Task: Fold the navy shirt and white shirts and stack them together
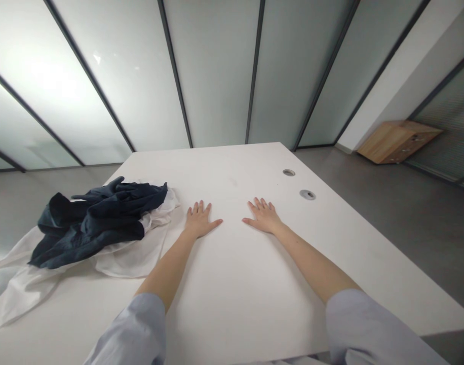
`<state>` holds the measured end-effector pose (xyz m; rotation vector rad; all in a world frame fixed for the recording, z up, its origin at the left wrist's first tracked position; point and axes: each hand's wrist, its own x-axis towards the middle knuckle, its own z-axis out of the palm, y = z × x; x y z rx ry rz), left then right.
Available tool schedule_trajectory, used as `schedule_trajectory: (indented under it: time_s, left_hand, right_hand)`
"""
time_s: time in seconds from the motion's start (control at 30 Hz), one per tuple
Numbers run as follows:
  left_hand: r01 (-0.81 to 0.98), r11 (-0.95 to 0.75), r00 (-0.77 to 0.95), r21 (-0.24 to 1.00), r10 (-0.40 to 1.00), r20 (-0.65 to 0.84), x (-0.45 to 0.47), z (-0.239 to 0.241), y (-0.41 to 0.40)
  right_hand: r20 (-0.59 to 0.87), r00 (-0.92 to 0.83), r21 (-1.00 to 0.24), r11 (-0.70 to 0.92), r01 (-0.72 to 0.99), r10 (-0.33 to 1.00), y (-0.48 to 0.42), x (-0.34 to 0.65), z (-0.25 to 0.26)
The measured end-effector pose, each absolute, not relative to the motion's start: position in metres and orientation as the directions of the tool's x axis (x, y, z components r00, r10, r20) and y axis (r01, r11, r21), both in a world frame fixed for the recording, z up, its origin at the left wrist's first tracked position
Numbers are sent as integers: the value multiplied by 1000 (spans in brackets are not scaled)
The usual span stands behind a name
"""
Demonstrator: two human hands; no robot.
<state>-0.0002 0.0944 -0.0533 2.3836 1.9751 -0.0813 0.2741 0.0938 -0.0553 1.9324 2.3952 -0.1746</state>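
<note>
My left hand [199, 219] lies flat on the white table [235, 284], palm down, fingers spread, holding nothing. My right hand [263, 216] rests flat the same way a short distance to its right, also empty. Just left of my left hand sits a crumpled pile of clothes: a dark navy garment [99, 220] lying on top of a white garment [133, 256]. The white cloth's edge comes close to my left hand without touching it. Both forearms are bare, with pale blue sleeves pushed up near the bottom of the view.
Two round cable holes [307, 194] are set into the table beyond my right hand. Frosted glass partitions stand behind the table. A low wooden cabinet [397, 140] sits on the grey floor at the far right.
</note>
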Motion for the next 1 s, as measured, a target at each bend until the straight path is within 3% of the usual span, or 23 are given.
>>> schedule_trajectory:
  time_s: [1.0]
  left_hand:
    - [982, -185, 186, 20, 979, -82, 0, -47, 92]
  right_hand:
    - [-118, -221, -66, 214, 974, 968, 95, 275, -55]
